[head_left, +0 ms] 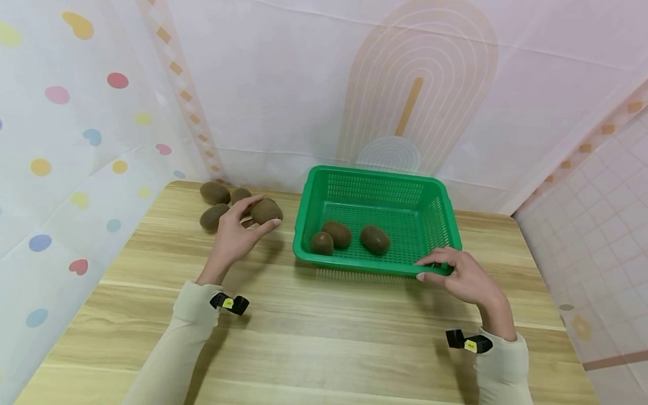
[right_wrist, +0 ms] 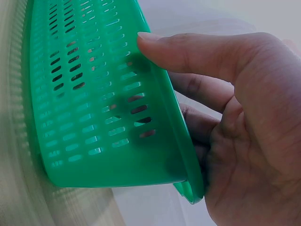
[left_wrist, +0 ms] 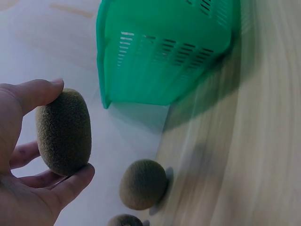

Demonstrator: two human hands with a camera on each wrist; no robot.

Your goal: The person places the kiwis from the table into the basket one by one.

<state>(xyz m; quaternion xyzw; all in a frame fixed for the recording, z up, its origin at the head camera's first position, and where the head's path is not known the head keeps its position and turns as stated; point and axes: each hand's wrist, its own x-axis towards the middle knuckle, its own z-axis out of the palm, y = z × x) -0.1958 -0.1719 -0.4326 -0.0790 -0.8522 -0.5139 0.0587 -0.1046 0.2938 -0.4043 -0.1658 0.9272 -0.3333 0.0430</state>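
Brown and fuzzy, a kiwi [head_left: 266, 211] sits pinched between the thumb and curled fingers of the left hand [head_left: 235, 236], held just above the pale wooden desk [head_left: 314, 337] a little left of a green plastic basket [head_left: 377, 183]; the left wrist view shows the same kiwi [left_wrist: 64, 132] gripped end to end by thumb and fingertips. Just beyond the left hand, three more kiwis [head_left: 215, 193] lie grouped near the desk's far left corner, one partly hidden behind the fingers. The right hand [head_left: 463, 275] grips the basket's near right corner, thumb along the rim and fingers wrapped under its edge, as the right wrist view confirms with the fingers [right_wrist: 197, 89] curled behind the perforated wall. Inside the basket rest three kiwis [head_left: 375, 239], two touching at the left and one a little apart to the right. Cream sleeves cover both forearms, each wearing a small black wrist device. A pastel patterned backdrop hangs behind the desk.
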